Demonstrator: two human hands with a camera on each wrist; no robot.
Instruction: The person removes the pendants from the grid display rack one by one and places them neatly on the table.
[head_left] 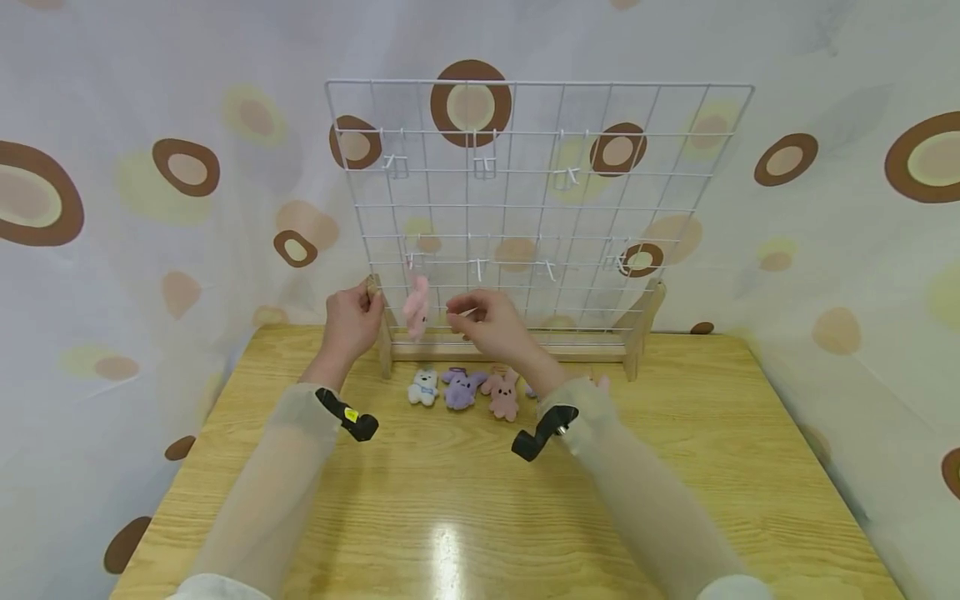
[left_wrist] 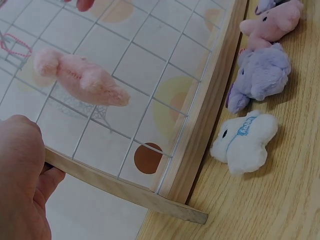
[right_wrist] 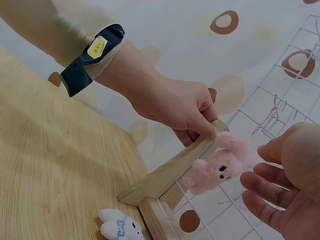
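A pink plush bunny keychain (head_left: pixel 416 308) hangs by its pink cord from a lower-left hook of the white wire grid (head_left: pixel 525 207). My left hand (head_left: pixel 354 321) grips the top of the wooden upright (left_wrist: pixel 125 189) at the rack's left end, thumb and fingers round it. Just right of the plush is my right hand (head_left: pixel 491 323), its fingers loosely bent, with a gap between them and the toy. Nothing shows in its fingers in the right wrist view, where the plush (right_wrist: pixel 220 167) faces that hand.
Along the rack's wooden base lie a white plush (head_left: pixel 423 388), a purple plush (head_left: pixel 461 388) and a pink plush (head_left: pixel 502 395); more are partly behind my right wrist. Several white hooks, such as one at upper right (head_left: pixel 567 176), sit on the grid. A patterned cloth hangs behind the wooden table (head_left: pixel 450 492).
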